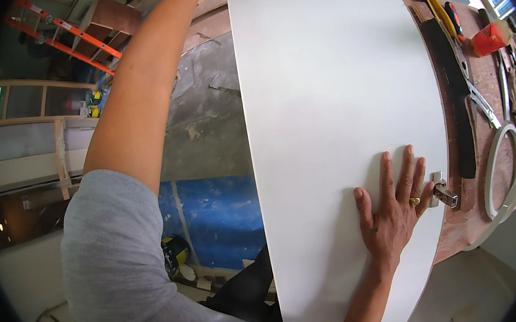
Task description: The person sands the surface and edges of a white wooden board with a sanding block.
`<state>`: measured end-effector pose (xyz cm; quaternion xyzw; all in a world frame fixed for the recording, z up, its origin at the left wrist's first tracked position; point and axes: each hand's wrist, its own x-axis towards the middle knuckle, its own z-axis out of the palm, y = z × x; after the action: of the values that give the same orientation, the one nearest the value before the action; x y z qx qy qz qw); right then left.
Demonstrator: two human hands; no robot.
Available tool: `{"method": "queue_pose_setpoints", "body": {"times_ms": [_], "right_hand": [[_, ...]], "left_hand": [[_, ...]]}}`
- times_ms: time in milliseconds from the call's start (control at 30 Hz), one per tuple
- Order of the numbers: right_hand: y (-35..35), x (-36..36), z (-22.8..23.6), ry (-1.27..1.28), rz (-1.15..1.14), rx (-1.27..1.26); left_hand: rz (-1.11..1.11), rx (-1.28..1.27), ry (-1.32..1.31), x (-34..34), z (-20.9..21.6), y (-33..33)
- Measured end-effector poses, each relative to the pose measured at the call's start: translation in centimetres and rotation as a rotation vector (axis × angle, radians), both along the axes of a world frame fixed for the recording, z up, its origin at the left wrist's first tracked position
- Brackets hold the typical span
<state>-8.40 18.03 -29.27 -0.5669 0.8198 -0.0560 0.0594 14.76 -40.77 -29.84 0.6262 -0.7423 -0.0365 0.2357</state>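
Note:
A long white panel [328, 137] stretches from the top of the view down past my right side. Flat on its surface rests my right hand [392, 214], fingers spread and a ring on one of them. Beside my little finger a metal cabinet hinge [443, 191] is fixed near the panel's right edge, its arm sticking out past that edge. My left arm reaches far forward along the panel's left edge. The left hand lies beyond the top of the picture, so its hold is hidden.
A wooden worktable [488, 152] on the right carries a black strip [456, 99], a utility knife [484, 105], a roll of white edging [493, 171] and a red cup [492, 38]. An orange ladder [75, 30] stands far left. Blue sheeting [221, 219] covers part of the floor.

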Motion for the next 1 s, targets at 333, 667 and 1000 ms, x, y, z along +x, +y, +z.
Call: {"method": "queue_pose_setpoints", "body": {"times_ms": [333, 667, 1000], "right_hand": [[-0.2, -0.1, -0.1, -0.005, -0.032, -0.035], [0.0, 0.0, -0.1, -0.014, -0.043, -0.084], [0.1, 0.1, -0.2, -0.033, -0.059, -0.101]], "left_hand": [[0.035, 0.011, -0.04, -0.8, 0.0, 0.7], [0.007, 0.005, -0.054, -0.2, 0.4, 3.4], [0.023, 0.039, 0.007, -0.3, 0.5, 6.4]]}}
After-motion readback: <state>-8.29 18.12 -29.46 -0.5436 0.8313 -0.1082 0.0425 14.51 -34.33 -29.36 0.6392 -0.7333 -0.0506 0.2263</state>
